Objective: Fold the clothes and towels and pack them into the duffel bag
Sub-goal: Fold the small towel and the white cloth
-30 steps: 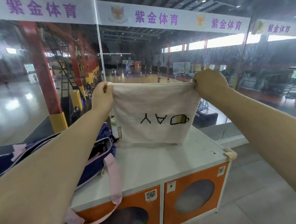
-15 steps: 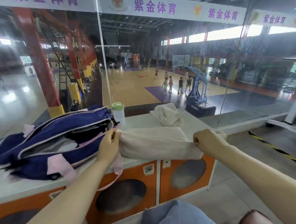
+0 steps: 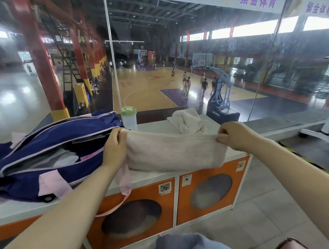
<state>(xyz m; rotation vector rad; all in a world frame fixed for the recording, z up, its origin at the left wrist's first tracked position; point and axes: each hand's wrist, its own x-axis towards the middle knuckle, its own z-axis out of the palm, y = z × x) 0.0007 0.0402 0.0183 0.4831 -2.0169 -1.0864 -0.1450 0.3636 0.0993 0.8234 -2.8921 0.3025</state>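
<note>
Dim hall, bright far windows, glass glare, curved blurry edges.

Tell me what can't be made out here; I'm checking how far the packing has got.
Head view only:
- Contents of the open navy-and-pink duffel bag: grey and white fabric shows in the zip gap; the flaps hide the rest.
- Beige towel stretched between left hand and right hand: layer count hidden.
- Crumpled cream cloth behind: type unclear.
- Grey-blue fabric: cut off by the bottom edge.

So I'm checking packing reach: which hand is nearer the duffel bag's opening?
Left. The left hand is beside the duffel bag opening; the right hand holds the towel's far end.
</note>
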